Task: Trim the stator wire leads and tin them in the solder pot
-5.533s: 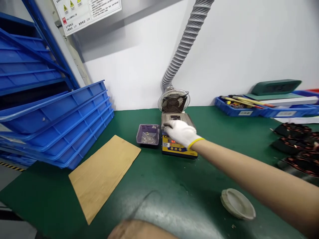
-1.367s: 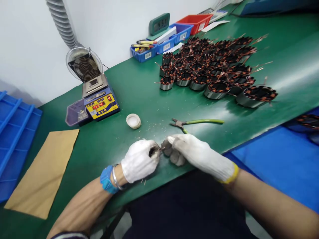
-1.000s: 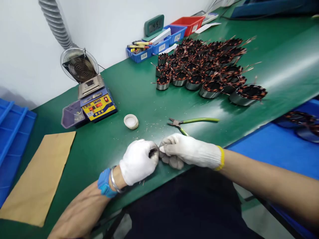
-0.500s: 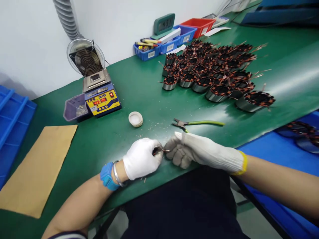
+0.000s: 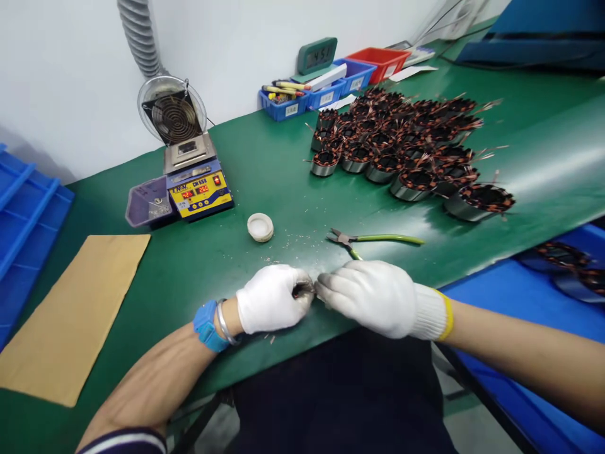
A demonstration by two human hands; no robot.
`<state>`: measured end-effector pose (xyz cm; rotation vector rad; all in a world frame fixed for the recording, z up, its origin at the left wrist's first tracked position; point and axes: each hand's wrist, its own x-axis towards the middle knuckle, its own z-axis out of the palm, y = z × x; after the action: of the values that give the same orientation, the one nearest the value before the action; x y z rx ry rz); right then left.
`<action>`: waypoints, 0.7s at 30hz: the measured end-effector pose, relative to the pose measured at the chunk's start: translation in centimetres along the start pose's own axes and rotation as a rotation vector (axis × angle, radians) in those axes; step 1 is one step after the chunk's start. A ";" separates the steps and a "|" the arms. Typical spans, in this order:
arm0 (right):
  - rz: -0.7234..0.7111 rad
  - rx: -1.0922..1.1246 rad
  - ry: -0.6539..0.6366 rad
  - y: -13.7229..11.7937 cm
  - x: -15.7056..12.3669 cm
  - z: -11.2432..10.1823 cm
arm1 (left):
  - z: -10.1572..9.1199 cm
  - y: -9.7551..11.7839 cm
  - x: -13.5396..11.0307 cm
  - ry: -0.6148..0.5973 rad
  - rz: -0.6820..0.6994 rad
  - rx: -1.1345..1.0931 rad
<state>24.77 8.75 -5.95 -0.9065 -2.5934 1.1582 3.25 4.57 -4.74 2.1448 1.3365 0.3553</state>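
Observation:
My left hand (image 5: pixel 274 299), in a white glove, is closed around a small dark piece with copper wires (image 5: pixel 297 290). Most of that piece is hidden inside the fingers. From the right, my gloved right hand (image 5: pixel 371 296) meets it, back of the hand up, the greyed fingertips pressed together where the wire ends come out. The wire ends themselves are covered by the fingers. Just beyond my right hand, diagonal cutters (image 5: pixel 387 238) with green handles lie on the green table (image 5: pixel 198 277).
Wound copper stators (image 5: pixel 411 180) stand in rows at the back right. A yellow solder pot (image 5: pixel 201 192) sits at the left behind a white round dish (image 5: pixel 259 227). Brown cardboard (image 5: pixel 80 315) lies far left. Small bins (image 5: pixel 286 107) line the wall. Wire clippings are scattered about.
My right hand has rolled over from palm and curled fingers showing to back of the hand up, still at the wire ends. My left hand keeps its hold.

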 end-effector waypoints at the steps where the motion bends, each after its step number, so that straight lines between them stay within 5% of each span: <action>1: 0.062 0.114 -0.021 0.0 0.0 -0.1 | 0.0 0.0 0.0 0.001 0.002 -0.003; 7: 0.360 0.654 -0.168 -1.0 0.4 0.9 | 0.2 -0.3 -0.2 0.032 0.009 -0.021; 9: 0.409 0.650 -0.121 -1.3 0.5 1.3 | 0.2 -0.4 -0.3 0.030 0.012 -0.026; 11: 0.296 0.352 -0.009 -1.3 0.5 1.4 | 0.2 -0.3 -0.2 0.024 0.007 -0.015; 14: -0.068 -0.267 0.085 -0.8 0.2 1.1 | 0.3 -0.3 -0.1 0.018 -0.005 0.004; 16: -0.178 -0.428 0.085 -0.5 0.0 0.7 | 0.3 -0.3 0.0 0.008 -0.014 0.005; 18: -0.024 -0.274 0.069 -0.3 -0.2 0.4 | 0.1 -0.2 0.1 -0.013 -0.027 -0.006; 21: 0.343 0.272 -0.034 -0.5 -0.3 0.2 | -0.7 0.6 -0.4 -0.013 -0.059 0.019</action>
<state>24.70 8.12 -5.70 -1.3069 -2.2817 1.5750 3.13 4.20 -3.80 2.1152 1.3980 0.3057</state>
